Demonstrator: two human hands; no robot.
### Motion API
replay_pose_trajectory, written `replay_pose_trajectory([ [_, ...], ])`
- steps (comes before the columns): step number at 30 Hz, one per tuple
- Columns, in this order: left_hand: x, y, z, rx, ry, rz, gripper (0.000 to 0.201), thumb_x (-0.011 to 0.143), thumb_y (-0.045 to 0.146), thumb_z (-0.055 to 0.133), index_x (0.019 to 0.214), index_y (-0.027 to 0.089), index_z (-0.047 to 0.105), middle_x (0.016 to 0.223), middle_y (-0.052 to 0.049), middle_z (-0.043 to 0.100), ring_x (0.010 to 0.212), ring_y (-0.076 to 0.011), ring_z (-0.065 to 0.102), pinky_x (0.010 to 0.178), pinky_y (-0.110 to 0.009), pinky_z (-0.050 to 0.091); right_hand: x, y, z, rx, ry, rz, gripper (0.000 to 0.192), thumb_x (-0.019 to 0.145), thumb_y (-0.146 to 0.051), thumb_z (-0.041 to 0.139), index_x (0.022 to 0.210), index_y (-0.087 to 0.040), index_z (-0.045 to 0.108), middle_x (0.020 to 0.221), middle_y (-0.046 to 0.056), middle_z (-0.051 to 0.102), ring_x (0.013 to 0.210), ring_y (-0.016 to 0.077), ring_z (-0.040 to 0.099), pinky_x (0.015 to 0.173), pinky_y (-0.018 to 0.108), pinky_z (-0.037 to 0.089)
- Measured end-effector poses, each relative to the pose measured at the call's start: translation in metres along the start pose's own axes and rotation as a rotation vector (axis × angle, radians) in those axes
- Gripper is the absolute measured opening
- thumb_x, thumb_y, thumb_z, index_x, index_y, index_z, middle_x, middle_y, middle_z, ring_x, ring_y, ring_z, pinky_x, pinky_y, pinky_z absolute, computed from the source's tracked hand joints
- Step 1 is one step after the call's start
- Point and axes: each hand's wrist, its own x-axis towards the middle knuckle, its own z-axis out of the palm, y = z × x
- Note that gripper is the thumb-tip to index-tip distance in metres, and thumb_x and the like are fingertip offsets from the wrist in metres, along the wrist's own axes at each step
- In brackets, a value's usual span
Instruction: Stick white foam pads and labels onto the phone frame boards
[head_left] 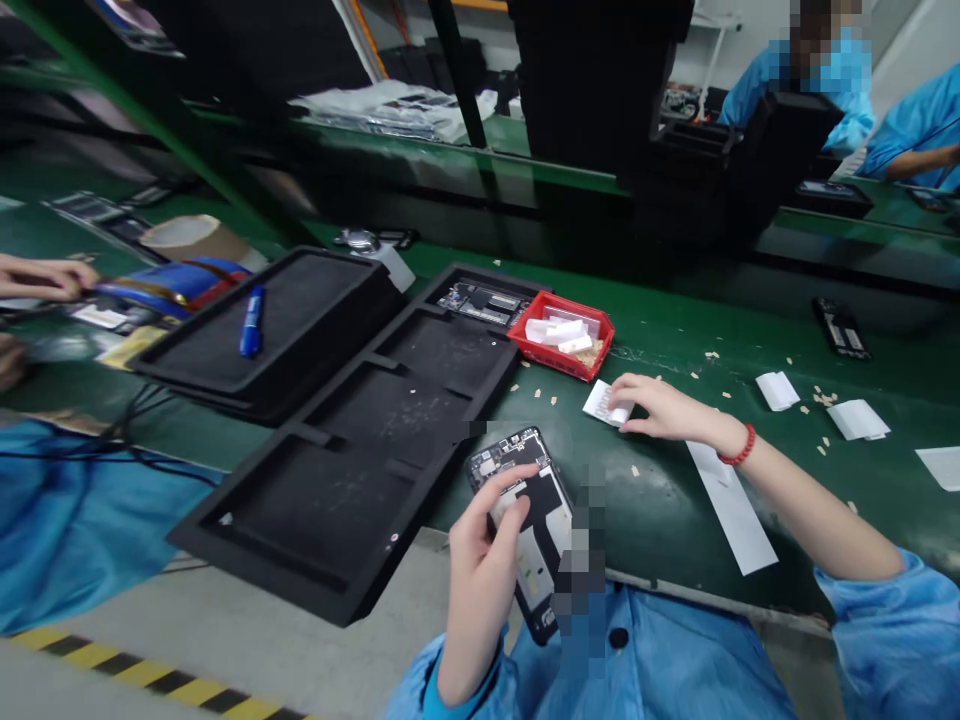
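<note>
My left hand (480, 550) is closed around an opened phone (534, 560), its inner parts facing up, tilted near the table's front edge. Thumb and index finger lie across the phone's inside. My right hand (667, 408), with a red bead bracelet at the wrist, has its fingers curled over the right end of a small white sheet (599, 402) with rows of small marks. Part of that sheet is hidden under the fingertips. Just behind it stands a red bin (568, 362) with folded white papers inside. A long white paper strip (731, 510) lies below my right forearm.
A long black tray (300, 510) with compartments holds a phone part (484, 302) at its far end. Stacked black trays (315, 300) carry a blue marker (253, 322). Folded papers (778, 391) and small tan scraps lie rightward. A co-worker's hand (45, 278) is at far left.
</note>
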Motion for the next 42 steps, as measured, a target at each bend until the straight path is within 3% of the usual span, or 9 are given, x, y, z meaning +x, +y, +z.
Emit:
replay_pose_trajectory([
  [2,0.005,0.002,0.007,0.040,0.002,0.014,0.025,0.083,0.037,0.067,0.097,0.020,0.079,0.109,-0.009,0.078,0.111,-0.0299,0.069,0.102,-0.042,0.050,-0.013,-0.013,0.006,-0.029,0.078,-0.015,0.018,0.085,-0.019,0.075,0.102,-0.020,0.071,0.112,0.011,0.069,0.102,0.0261,0.068,0.089,0.044,0.059],
  [7,0.022,0.015,0.045,0.090,-0.024,0.160,0.039,0.075,0.042,0.075,0.104,0.016,0.078,0.112,-0.014,0.075,0.107,-0.0297,0.069,0.095,-0.042,0.054,-0.055,-0.061,0.018,-0.046,0.296,-0.076,0.021,0.093,-0.025,0.068,0.113,-0.020,0.064,0.114,0.012,0.065,0.106,0.0243,0.065,0.089,0.040,0.058],
  [9,0.025,0.019,0.058,0.076,-0.082,0.187,0.030,0.074,0.039,0.076,0.095,0.017,0.079,0.102,-0.011,0.076,0.094,-0.0259,0.071,0.086,-0.038,0.056,-0.069,-0.077,0.024,-0.066,0.354,-0.120,0.020,0.093,-0.020,0.066,0.113,-0.020,0.065,0.114,0.012,0.066,0.104,0.0228,0.066,0.087,0.038,0.058],
  [14,0.023,0.024,0.066,0.063,-0.121,0.203,0.024,0.083,0.037,0.066,0.074,0.018,0.077,0.074,-0.005,0.072,0.074,-0.0203,0.067,0.071,-0.031,0.054,-0.098,-0.098,0.027,0.009,0.328,-0.159,0.027,0.093,-0.036,0.068,0.114,-0.018,0.066,0.106,0.012,0.073,0.098,0.0230,0.071,0.082,0.036,0.061],
  [21,0.008,0.041,0.069,0.078,-0.131,0.309,0.019,0.083,0.031,0.066,0.070,0.021,0.076,0.082,-0.005,0.071,0.078,-0.0200,0.065,0.074,-0.031,0.054,-0.092,-0.095,-0.007,-0.270,0.645,-0.119,0.028,0.088,-0.016,0.071,0.116,-0.022,0.070,0.102,0.010,0.077,0.102,0.0276,0.070,0.091,0.049,0.059],
  [26,0.005,0.045,0.073,0.091,-0.183,0.434,0.019,0.086,0.028,0.065,0.074,0.021,0.078,0.080,-0.004,0.070,0.077,-0.0184,0.065,0.071,-0.027,0.055,-0.079,-0.089,-0.012,-0.087,0.550,-0.092,0.035,0.085,-0.027,0.078,0.118,-0.018,0.071,0.119,0.015,0.071,0.109,0.0265,0.069,0.090,0.042,0.061],
  [31,0.007,0.045,0.074,0.098,-0.211,0.498,0.022,0.087,0.031,0.066,0.069,0.022,0.075,0.078,-0.004,0.070,0.074,-0.0184,0.065,0.068,-0.028,0.055,-0.080,-0.087,0.003,0.108,0.676,-0.012,0.012,0.090,-0.016,0.070,0.099,-0.021,0.076,0.087,0.005,0.077,0.076,0.0180,0.073,0.068,0.031,0.061],
  [36,0.010,0.045,0.073,0.101,-0.250,0.561,0.022,0.082,0.033,0.073,0.102,0.025,0.079,0.113,-0.007,0.076,0.101,-0.0244,0.070,0.091,-0.036,0.057,-0.081,-0.090,0.007,0.173,0.698,0.031,0.012,0.089,-0.011,0.067,0.087,-0.019,0.076,0.077,0.003,0.075,0.068,0.0158,0.070,0.060,0.027,0.057],
  [42,0.012,0.041,0.073,0.137,-0.294,0.576,0.013,0.086,0.027,0.068,0.081,0.024,0.080,0.086,-0.005,0.078,0.083,-0.0210,0.070,0.079,-0.032,0.059,-0.082,-0.087,0.008,0.212,0.663,0.017,0.008,0.088,-0.016,0.070,0.084,-0.018,0.076,0.075,0.004,0.075,0.065,0.0155,0.069,0.061,0.028,0.057],
])
